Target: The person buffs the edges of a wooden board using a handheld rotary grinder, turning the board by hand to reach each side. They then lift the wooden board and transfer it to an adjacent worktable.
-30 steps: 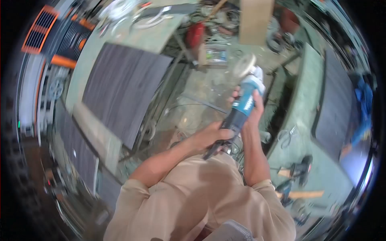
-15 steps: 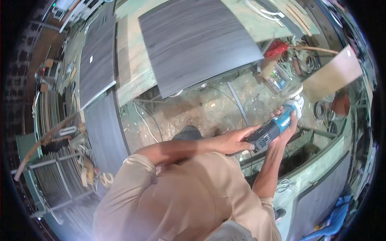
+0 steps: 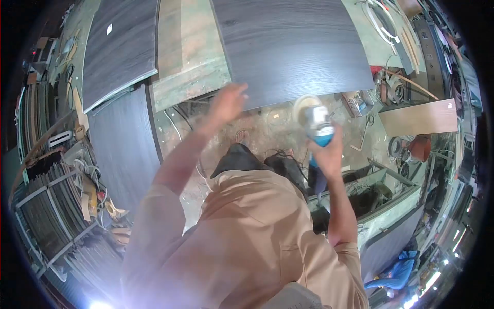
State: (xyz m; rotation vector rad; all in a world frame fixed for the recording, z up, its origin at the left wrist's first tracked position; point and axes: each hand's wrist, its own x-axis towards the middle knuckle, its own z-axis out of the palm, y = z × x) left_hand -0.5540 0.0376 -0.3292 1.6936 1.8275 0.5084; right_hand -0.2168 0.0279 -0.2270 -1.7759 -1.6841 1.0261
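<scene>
My right hand [image 3: 328, 153] is wrapped around a teal and black angle grinder [image 3: 320, 123], with its body hanging down toward my leg. The grinder's round pale disc [image 3: 304, 109] points away from me, close to the front edge of a large dark wood-grain panel [image 3: 293, 46]. Motion blurs my left hand [image 3: 229, 103], raised beside that panel's near left corner. Its fingers are smeared, and whether it touches the panel I cannot tell.
Another dark panel [image 3: 121, 46] lies on the left, with a grey board [image 3: 123, 144] below it. At right are a light wooden board [image 3: 422, 118], a box of small items [image 3: 356, 104] and an open-topped frame [image 3: 396, 180]. A white cable [image 3: 175, 131] runs near my feet.
My left hand has let go of the grinder's rear and swung out to the left, toward the panel. My right hand has brought the grinder leftward, nearer the panel's edge. The view has shifted.
</scene>
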